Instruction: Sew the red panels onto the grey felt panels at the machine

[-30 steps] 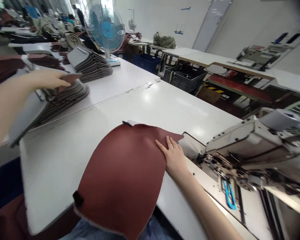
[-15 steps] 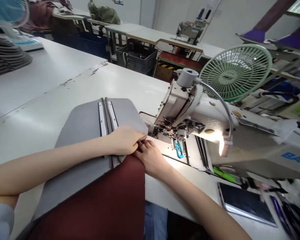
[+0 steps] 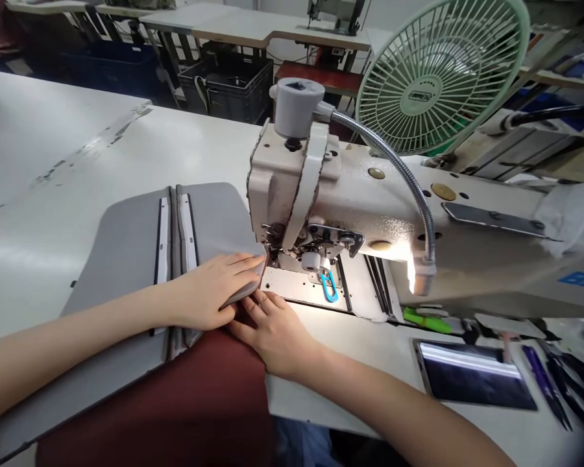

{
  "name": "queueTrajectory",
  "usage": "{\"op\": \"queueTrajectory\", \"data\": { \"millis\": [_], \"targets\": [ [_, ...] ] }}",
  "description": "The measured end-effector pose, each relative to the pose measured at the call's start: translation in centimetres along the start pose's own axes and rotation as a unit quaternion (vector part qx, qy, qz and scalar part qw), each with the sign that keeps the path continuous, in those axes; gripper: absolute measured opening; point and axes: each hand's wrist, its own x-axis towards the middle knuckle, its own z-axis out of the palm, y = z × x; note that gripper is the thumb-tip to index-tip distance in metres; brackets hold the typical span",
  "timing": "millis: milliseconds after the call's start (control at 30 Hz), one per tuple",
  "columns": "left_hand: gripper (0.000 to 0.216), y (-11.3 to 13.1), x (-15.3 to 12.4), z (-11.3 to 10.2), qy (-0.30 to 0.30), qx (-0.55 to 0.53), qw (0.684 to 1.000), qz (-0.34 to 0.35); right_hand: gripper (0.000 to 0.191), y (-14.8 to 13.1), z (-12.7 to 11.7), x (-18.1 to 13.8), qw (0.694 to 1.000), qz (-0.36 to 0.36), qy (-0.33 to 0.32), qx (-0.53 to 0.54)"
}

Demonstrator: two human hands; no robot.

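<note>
A grey fabric panel point(image 3: 121, 240) with two white strips and dark cords down its middle lies on the white table. My left hand point(image 3: 209, 285) rests on its right corner, fingers stretched flat over the ribbed edge and thumb by the lower edge. Beneath and in front hangs a maroon fabric piece point(image 3: 189, 395). Just below that corner my right hand point(image 3: 277, 331) is closed on the maroon fabric; its fingertips are partly hidden under the panel's edge. The panel's corner sits against the needle area of a sewing machine point(image 3: 292, 188).
A blue looped piece point(image 3: 329, 287) lies beside the presser foot. To the right are a lit lamp point(image 3: 421, 275), a green-handled tool point(image 3: 425, 320), a phone-like tablet point(image 3: 474, 376) and a purple tool point(image 3: 540, 373). A green fan point(image 3: 421, 97) stands behind the machine.
My left hand has uncurled from a grip and now lies flatter on the panel's corner. The right hand stays close to the same edge. The view has moved nearer to the machine.
</note>
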Motion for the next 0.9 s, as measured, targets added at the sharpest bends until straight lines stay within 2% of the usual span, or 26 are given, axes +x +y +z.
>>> {"op": "queueTrajectory", "data": {
  "millis": [600,900],
  "targets": [
    [0.063,-0.85,0.4,0.39,0.017,-0.023,0.999,0.015,0.051,0.01,-0.01,0.0,1.0,-0.001,-0.001,-0.004],
    [0.056,-0.44,0.86,-0.44,-0.005,-0.024,1.0,0.006,0.05,-0.13,-0.56,0.15,1.0,0.008,-0.003,-0.006]
  ]
}}
